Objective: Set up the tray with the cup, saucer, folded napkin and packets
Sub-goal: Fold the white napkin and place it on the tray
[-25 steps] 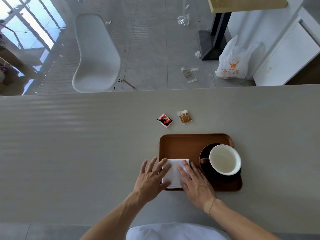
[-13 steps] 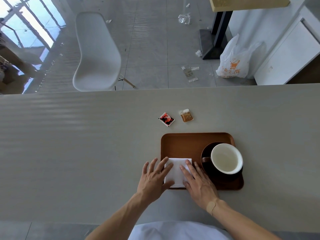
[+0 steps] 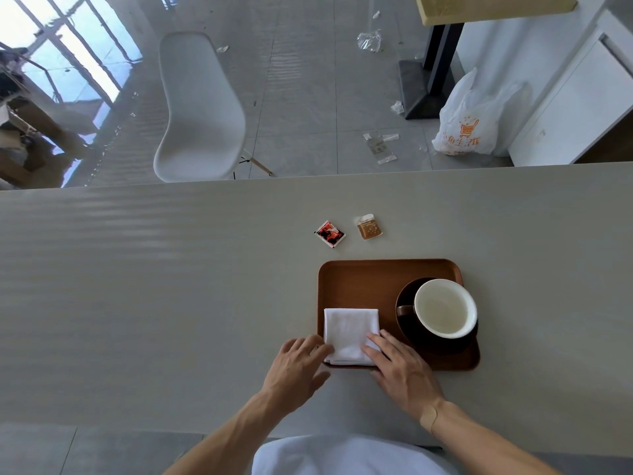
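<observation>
Between both hands' fingertips, folded napkin (image 3: 351, 334) lies on tray (image 3: 359, 282).

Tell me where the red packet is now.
The red packet lies on the table, beyond the tray, left of the brown packet.

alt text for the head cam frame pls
Both hands, left hand and right hand, rest fingertips on a folded white napkin on a brown tray, beside a white cup on a dark saucer. Two packets lie on the table beyond.
</observation>
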### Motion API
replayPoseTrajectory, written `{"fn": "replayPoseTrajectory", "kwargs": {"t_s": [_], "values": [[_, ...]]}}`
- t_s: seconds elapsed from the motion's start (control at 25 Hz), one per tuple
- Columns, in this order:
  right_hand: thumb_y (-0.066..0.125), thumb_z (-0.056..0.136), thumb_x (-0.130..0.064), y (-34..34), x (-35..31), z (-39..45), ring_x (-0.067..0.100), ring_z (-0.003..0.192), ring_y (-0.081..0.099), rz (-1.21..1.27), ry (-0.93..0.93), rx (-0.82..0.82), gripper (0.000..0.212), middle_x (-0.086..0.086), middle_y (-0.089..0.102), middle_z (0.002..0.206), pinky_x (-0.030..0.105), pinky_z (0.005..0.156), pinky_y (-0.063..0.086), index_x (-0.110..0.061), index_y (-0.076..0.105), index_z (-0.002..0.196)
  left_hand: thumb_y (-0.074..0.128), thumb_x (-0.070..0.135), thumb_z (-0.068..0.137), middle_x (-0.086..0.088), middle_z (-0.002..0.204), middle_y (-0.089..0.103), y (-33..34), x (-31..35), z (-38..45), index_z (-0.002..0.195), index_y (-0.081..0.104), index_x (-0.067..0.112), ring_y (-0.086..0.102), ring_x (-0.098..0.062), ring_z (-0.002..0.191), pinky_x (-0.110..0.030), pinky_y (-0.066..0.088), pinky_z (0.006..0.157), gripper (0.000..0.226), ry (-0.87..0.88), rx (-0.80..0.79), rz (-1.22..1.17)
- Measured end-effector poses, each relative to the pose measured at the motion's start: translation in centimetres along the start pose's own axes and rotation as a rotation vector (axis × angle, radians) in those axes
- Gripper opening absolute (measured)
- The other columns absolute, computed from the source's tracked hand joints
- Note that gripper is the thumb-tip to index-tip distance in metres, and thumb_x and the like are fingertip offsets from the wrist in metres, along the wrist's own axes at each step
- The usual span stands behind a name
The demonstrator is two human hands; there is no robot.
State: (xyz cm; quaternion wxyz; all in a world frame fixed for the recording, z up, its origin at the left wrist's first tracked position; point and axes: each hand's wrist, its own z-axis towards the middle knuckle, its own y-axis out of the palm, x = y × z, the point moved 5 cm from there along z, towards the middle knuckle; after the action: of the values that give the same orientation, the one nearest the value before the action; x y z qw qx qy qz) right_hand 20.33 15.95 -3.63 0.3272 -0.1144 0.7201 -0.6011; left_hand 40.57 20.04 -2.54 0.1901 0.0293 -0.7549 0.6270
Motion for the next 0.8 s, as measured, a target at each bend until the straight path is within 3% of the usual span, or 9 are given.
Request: {"fn": "replayPoseTrajectory", "kwargs": {"t_s": [0.36, 0.56, 0.8], "values": [[0.087, 0.06, -0.005, -0.1, 0.2, -0.3, 0.023, 0.112, 0.066, 0.046, 0.018, -0.011, 0.06, -0.001, 0.066, 0.127, 0.032, 0.08, 0.06, -0.024, 0.071, 0.114, 0.062, 0.03, 0.092, 0.003, 0.104, 0.06, 0.4, 0.7, -0.1, 0.11, 0.054, 0.024, 0.06, -0.018, 0.086, -0.028, 0.049, 0.054, 0.021, -0.046, -0.024, -0.008], [0.084, 0.065, -0.004, 1.2, -0.3, -0.9, 0.024, 0.117, 0.062, 0.048, 0.023, -0.034, 0.063, -0.001, 0.061, 0.134, 0.033, 0.089, 0.057, -0.026, 0.066, 0.122, 0.059, 0.032, 0.094, 0.003, 0.109, 0.058, 0.9, 0.5, -1.0, 0.114, 0.051, 0.024, 0.059, -0.018, 0.091, -0.036, 0.058, 0.058, 0.023, -0.053, -0.05, 0.005], [0.083, 0.068, -0.008, 1.3, -1.0, -1.0, 0.023, 0.118, 0.062, 0.039, 0.039, -0.047, 0.059, -0.001, 0.061, 0.135, 0.033, 0.089, 0.056, -0.026, 0.066, 0.121, 0.062, 0.031, 0.093, 0.003, 0.108, 0.061, 0.4, 0.5, -1.4, 0.113, 0.055, 0.024, 0.059, -0.019, 0.089, -0.031, 0.055, 0.063, 0.022, -0.018, -0.012, 0.049]]}}
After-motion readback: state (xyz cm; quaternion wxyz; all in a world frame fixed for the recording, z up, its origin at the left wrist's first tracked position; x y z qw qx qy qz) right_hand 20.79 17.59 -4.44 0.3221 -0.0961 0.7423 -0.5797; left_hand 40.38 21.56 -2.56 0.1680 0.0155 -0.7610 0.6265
